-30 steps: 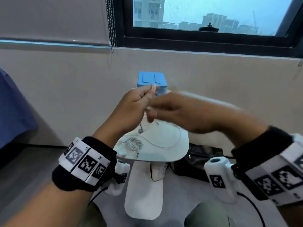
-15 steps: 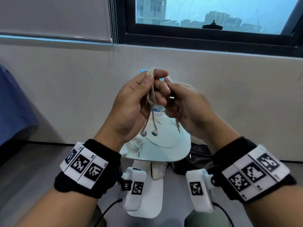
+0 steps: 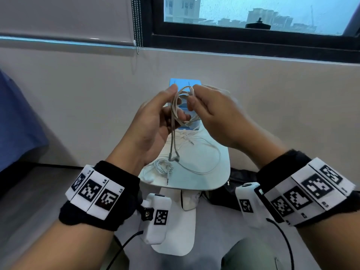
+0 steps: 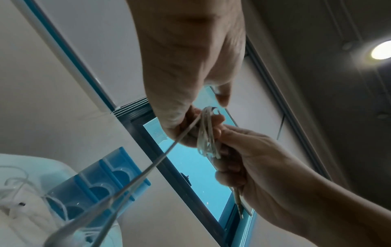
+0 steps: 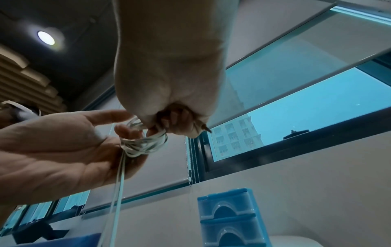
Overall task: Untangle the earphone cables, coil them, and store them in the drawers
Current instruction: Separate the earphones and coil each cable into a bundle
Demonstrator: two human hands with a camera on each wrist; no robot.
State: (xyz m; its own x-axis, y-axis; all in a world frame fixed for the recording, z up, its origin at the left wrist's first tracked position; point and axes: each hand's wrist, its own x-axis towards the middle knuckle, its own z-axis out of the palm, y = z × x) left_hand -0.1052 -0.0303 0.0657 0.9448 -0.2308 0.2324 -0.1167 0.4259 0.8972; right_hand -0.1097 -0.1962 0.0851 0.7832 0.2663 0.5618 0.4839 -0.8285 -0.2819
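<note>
A beige earphone cable [image 3: 180,106] is wound in loops between both hands, held above a small white table [image 3: 218,180]. My left hand [image 3: 155,121] holds the coil [image 5: 139,143] round its fingers. The right hand [image 3: 212,114] pinches the loops at the top [image 4: 208,132]. Two earbuds [image 3: 174,157] hang down from the coil on a straight double strand [image 4: 135,180]. A blue set of small drawers [image 5: 230,217] stands at the table's far edge against the wall, mostly hidden behind the hands in the head view. Two white earphone cables lie on the table: a tangled bundle [image 3: 162,168] and a loose loop [image 3: 206,162].
The table stands on a white pedestal [image 3: 175,230] close to a beige wall under a dark-framed window [image 3: 253,41]. A black bag [image 3: 239,178] lies on the floor behind the table at the right. Blue fabric [image 3: 17,121] shows at the far left.
The hands have drawn together and the cable now sits in several loops round the left fingers. The hanging earbuds swing lower over the table than half a second ago.
</note>
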